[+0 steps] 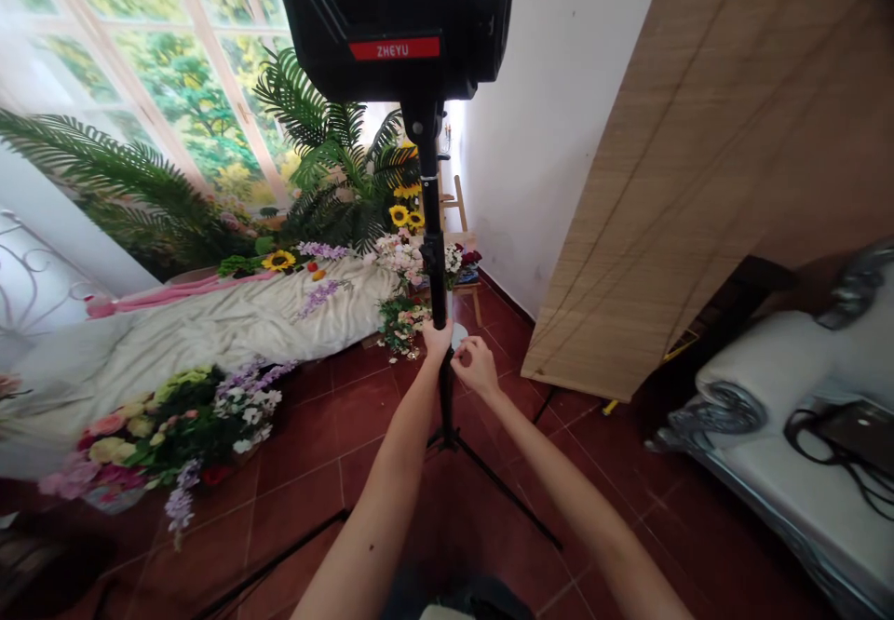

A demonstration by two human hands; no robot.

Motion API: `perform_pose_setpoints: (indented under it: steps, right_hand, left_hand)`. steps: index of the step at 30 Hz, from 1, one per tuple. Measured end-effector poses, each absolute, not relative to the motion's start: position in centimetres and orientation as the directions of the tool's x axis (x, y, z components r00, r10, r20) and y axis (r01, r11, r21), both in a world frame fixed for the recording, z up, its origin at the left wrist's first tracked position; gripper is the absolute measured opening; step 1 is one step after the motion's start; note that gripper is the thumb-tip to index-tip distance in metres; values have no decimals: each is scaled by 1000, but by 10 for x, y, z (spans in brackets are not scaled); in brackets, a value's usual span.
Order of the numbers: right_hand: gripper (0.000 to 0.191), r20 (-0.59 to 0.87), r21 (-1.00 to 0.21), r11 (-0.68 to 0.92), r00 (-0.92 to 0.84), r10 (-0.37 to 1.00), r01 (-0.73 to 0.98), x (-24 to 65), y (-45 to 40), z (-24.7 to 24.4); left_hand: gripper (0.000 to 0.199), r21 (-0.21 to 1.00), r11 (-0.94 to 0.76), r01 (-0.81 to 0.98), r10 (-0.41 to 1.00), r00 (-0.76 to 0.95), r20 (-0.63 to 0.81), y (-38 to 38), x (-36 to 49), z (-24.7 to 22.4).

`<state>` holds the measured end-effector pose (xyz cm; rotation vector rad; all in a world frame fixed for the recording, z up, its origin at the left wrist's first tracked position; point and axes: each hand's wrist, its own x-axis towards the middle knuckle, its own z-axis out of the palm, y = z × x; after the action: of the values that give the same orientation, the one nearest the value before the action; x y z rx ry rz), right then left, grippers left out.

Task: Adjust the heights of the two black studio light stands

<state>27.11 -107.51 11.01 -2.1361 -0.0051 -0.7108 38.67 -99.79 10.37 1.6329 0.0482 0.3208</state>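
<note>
Red floor separates the held stand from the sofa's edge.

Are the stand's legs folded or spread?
Spread: the legs splay outward over the floor tiles from low on the pole, which the left hand grips.

The lamp tops the stand; the left hand is on its pole, the right hand just right; leftward lies cloth, fruit on it, palms beyond, the window behind; the bouquet sits near left; right are the blind and, farther right, the sofa, a bag on it.
</note>
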Motion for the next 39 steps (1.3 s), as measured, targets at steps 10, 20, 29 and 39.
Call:
perform_pose_setpoints:
  steps: [10, 20, 29, 39]
  right_hand:
    - [70, 654, -660, -611, 735, -179, 438, 326, -1044, 286]
    - [56, 650, -549, -773, 744, -155, 318, 364, -1038, 311]
    - [53, 607, -559, -792, 772, -189, 246, 364, -1036, 297]
    - [54, 411, -682, -727, 865, -289, 81, 342, -1021, 152]
  left_hand:
    - [21, 981, -165, -103, 165, 978, 131, -992, 384, 113]
    - [39, 933, -75, -351, -302, 900, 314, -949, 377, 103]
    - [48, 974, -64, -219, -378, 908, 179, -939, 370, 70]
    - [76, 961, 229, -158, -351, 907, 232, -952, 383, 35]
